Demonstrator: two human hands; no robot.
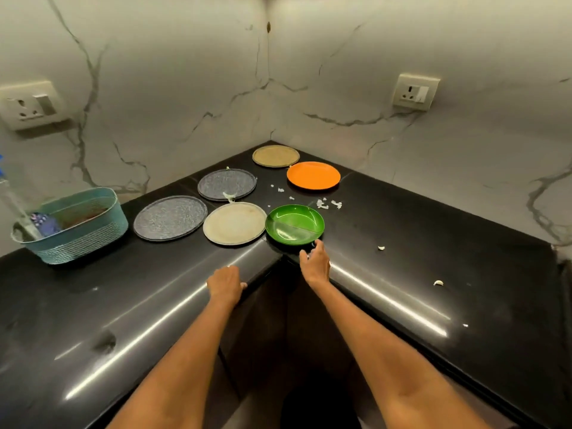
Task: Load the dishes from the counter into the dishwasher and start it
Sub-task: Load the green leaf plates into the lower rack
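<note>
I am standing in the inner corner of a black, glossy L-shaped counter, with veined marble-look walls rising behind it.

Nearest to me, my left hand is resting on the rounded counter edge, fingers curled loosely over it and holding nothing; I judge it is steadying me while I lean in. My right hand is reaching forward with fingers spread wide, fingertips right at the near rim of the green plate, not yet gripping it. That plate is sitting closest to the corner edge, so it looks like the natural first pick.

Just left of it, touching or nearly so, is a cream plate, and further left a speckled grey plate. Behind those lies a 2nd speckled grey plate, then an orange plate, and farthest, in the corner, a tan plate. All 6 are lying flat and singly, not stacked, so each can be lifted on its own.

White scraps are scattered between the plates and along the right counter. A teal basket is sitting at the far left. 2 wall sockets are showing; I cannot read any writing or brand anywhere. The dishwasher is not in view.
</note>
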